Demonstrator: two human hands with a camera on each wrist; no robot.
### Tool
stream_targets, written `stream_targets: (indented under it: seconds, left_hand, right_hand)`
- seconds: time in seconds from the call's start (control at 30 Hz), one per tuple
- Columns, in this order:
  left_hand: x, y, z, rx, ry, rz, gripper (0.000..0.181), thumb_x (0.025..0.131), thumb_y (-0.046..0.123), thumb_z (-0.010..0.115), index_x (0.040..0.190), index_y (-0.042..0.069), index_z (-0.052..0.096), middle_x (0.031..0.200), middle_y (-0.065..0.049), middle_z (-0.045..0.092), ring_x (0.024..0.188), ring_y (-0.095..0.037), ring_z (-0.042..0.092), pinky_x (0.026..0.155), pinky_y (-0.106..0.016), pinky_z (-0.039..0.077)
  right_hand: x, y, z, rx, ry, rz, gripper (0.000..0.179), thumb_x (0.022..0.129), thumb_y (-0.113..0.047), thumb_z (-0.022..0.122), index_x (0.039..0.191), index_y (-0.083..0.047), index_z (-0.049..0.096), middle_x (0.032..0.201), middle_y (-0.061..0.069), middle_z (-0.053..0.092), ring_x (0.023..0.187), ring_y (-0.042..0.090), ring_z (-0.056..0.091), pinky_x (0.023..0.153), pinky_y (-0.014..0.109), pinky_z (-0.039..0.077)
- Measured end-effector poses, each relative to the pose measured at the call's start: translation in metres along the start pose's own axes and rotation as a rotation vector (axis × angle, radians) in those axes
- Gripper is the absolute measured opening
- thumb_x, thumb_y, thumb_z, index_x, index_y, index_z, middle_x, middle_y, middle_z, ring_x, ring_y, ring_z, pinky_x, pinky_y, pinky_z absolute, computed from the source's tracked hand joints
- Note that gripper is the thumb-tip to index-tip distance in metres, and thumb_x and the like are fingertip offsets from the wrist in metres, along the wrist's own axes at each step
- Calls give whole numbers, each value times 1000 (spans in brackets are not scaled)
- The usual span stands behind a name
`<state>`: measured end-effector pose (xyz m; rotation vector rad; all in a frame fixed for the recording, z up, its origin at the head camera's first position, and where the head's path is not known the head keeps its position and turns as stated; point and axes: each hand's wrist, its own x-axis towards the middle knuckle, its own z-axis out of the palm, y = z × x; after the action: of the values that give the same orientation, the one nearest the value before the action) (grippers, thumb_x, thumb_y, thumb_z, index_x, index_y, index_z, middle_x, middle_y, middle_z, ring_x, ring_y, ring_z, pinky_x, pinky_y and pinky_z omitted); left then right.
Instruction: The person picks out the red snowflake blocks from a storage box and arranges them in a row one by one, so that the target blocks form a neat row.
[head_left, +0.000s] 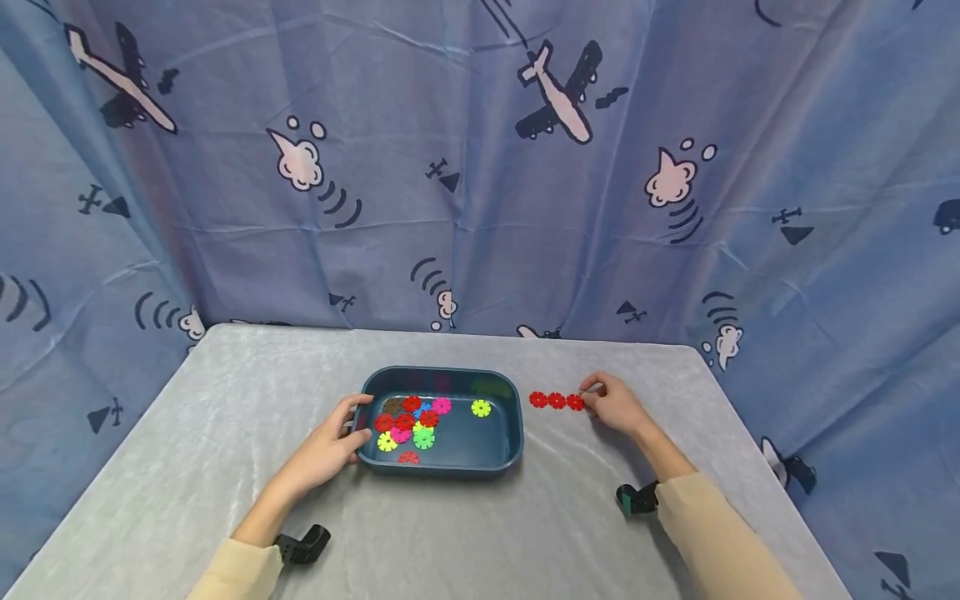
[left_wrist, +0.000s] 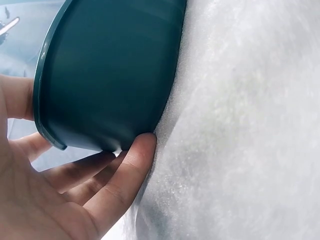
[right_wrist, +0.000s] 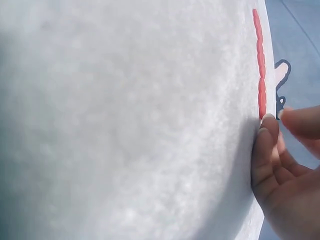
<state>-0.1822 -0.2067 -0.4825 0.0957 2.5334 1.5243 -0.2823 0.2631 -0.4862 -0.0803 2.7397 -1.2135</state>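
At the left end of a dark teal plastic bin (head_left: 442,472), my left hand (head_left: 322,450) grips the rim, with the fingers (left_wrist: 127,172) against the outer wall. Inside lie several notched, flower-shaped plastic discs in red, pink, yellow, green, blue and brown. A lone yellow disc (head_left: 481,408) sits apart on the bin's right side. To the right of the bin, three red discs (head_left: 557,401) lie flat in a row on the table. My right hand (head_left: 617,406) touches the right end of that row with its fingertips; in the right wrist view the thumb (right_wrist: 302,122) stands apart from them.
A pale grey cloth covers the table (head_left: 450,542). Behind and on both sides hangs a blue curtain (head_left: 420,167) printed with planes and clouds. A black camera mount (head_left: 303,546) sits at the left wrist, another camera mount (head_left: 636,499) at the right.
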Motion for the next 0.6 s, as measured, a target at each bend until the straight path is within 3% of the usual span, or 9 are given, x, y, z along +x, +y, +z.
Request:
stream_targets:
  seconds: [0.13, 0.3, 0.6]
  left_hand:
    - [1, 1, 0, 4, 0, -2, 53, 103, 17, 56, 152, 19, 38, 151, -27, 39, 95, -24, 62, 74, -36, 52]
    - [1, 1, 0, 5, -3, -5, 53, 102, 17, 56, 152, 19, 38, 151, -27, 39, 95, -24, 62, 73, -35, 52]
    - [0, 1, 0, -3, -4, 5, 53, 102, 16, 57, 152, 18, 38, 150, -27, 41, 93, -23, 62, 73, -36, 52]
  right_hand:
    - [-3, -3, -3, -1, 61, -8, 20, 103, -12, 54, 117, 3, 59, 90, 15, 63, 73, 21, 64, 62, 33, 51]
    - [-8, -14, -5, -4, 59, -58, 23, 104, -13, 54, 120, 3, 60, 95, 17, 62, 74, 24, 63, 62, 34, 51]
    - [-27, -65, -5, 34, 11, -151, 23, 104, -17, 59, 117, 1, 63, 106, 23, 63, 83, 36, 65, 73, 43, 58]
